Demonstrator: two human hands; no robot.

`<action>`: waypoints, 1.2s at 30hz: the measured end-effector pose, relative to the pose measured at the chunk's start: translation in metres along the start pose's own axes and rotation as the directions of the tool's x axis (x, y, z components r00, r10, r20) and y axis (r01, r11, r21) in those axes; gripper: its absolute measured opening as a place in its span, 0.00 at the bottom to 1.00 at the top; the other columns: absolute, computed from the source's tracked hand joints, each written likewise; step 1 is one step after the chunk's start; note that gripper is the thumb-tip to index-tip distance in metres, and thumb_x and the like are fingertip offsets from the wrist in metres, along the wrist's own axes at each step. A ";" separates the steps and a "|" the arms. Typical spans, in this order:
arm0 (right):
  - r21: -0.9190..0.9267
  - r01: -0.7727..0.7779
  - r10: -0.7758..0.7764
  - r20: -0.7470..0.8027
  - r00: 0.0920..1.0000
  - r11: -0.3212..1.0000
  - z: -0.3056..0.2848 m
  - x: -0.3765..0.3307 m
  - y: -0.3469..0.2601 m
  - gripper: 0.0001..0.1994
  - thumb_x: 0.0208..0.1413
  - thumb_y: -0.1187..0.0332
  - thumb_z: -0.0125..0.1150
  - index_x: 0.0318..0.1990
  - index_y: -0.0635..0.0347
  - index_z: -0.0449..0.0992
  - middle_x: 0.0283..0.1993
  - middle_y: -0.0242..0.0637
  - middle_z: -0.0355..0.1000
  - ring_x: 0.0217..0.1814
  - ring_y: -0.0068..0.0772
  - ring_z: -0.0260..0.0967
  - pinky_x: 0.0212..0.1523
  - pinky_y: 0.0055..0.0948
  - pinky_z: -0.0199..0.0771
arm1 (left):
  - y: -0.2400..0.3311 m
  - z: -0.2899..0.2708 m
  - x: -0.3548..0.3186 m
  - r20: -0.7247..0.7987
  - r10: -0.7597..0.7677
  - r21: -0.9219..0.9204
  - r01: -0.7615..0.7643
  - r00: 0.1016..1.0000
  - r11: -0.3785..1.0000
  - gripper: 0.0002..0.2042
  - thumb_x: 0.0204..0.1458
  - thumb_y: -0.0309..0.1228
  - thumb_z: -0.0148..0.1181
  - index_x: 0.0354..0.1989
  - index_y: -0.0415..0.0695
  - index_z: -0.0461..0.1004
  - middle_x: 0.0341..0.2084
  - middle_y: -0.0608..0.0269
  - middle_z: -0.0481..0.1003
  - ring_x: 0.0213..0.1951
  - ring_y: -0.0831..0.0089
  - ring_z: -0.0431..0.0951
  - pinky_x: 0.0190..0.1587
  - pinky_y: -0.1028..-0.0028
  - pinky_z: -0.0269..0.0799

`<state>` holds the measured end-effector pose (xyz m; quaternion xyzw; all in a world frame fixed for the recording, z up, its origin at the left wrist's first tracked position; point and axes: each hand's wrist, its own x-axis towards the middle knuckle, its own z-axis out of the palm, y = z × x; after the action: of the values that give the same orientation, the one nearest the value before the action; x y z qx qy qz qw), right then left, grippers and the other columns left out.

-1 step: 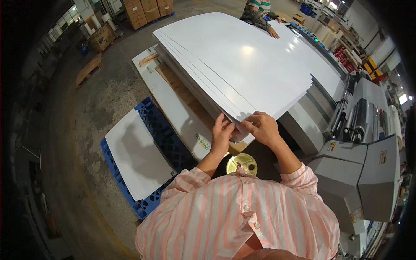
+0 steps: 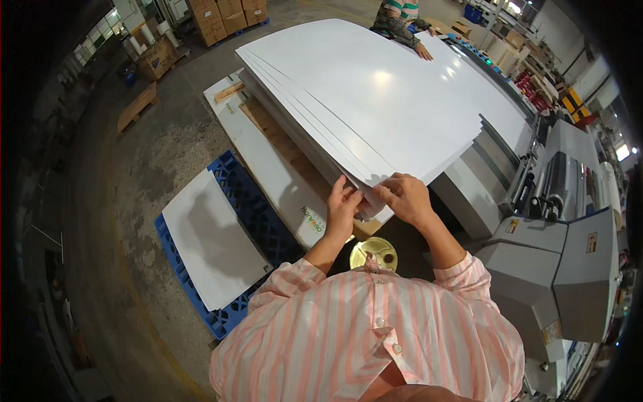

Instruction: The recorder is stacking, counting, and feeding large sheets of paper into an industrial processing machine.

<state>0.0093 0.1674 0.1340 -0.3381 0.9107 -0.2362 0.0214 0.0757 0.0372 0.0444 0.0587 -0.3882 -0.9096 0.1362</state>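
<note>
A tall stack of large, glossy white sheets (image 2: 362, 87) lies in front of me, its upper sheets slightly fanned along the left side. At the near corner my right hand (image 2: 407, 199) pinches the edge of the top sheets between thumb and fingers. Close beside it, my left hand (image 2: 343, 204) is closed at the stack's left edge, its fingers curled against the sheet edges. The fingertips of both hands are partly hidden, so how many sheets each one grips does not show.
To the left, a blue plastic pallet (image 2: 228, 167) bears smaller white sheets (image 2: 214, 241). A grey machine with rollers (image 2: 529, 268) stands at the right. Another person's hand (image 2: 422, 51) rests on the far sheets. A yellow round lid (image 2: 374, 253) is below my hands. Cartons (image 2: 224, 17) stand behind.
</note>
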 end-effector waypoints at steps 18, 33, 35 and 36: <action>-0.215 0.516 -0.559 -0.304 0.771 0.829 0.006 -0.004 0.005 0.13 0.35 0.75 0.64 0.33 0.58 0.73 0.34 0.35 0.69 0.33 0.34 0.66 0.31 0.29 0.68 | -0.016 -0.009 -0.007 -0.052 0.154 0.518 -0.105 0.987 0.849 0.09 0.53 0.31 0.50 0.29 0.37 0.70 0.19 0.73 0.63 0.24 0.86 0.61 0.25 0.82 0.58; 0.124 0.424 -0.354 -0.372 0.858 0.897 0.003 0.010 0.011 0.14 0.45 0.73 0.56 0.43 0.56 0.72 0.42 0.38 0.70 0.43 0.40 0.66 0.43 0.34 0.63 | -0.018 -0.006 -0.011 0.005 0.168 0.521 -0.146 0.986 0.841 0.04 0.50 0.24 0.49 0.29 0.37 0.68 0.22 0.73 0.64 0.29 0.84 0.63 0.33 0.83 0.59; 0.116 0.363 -0.318 -0.289 0.903 0.925 0.015 0.006 0.020 0.14 0.46 0.72 0.57 0.43 0.56 0.72 0.41 0.38 0.70 0.43 0.40 0.66 0.43 0.34 0.63 | -0.022 -0.008 -0.008 -0.010 0.190 0.540 -0.154 0.982 0.827 0.04 0.49 0.24 0.50 0.28 0.37 0.68 0.22 0.69 0.64 0.28 0.82 0.63 0.31 0.80 0.59; 0.117 0.341 -0.312 -0.213 0.926 0.933 0.017 0.005 0.023 0.14 0.47 0.70 0.56 0.44 0.57 0.72 0.43 0.38 0.69 0.46 0.41 0.65 0.45 0.34 0.63 | -0.021 -0.007 -0.007 -0.040 0.219 0.563 -0.159 0.975 0.811 0.04 0.48 0.25 0.51 0.27 0.36 0.67 0.21 0.66 0.64 0.26 0.79 0.63 0.29 0.78 0.60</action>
<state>-0.0054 0.1721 0.1094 -0.4586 0.8186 -0.3366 -0.0798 0.0799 0.0484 0.0240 0.1035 -0.6321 -0.7349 0.2227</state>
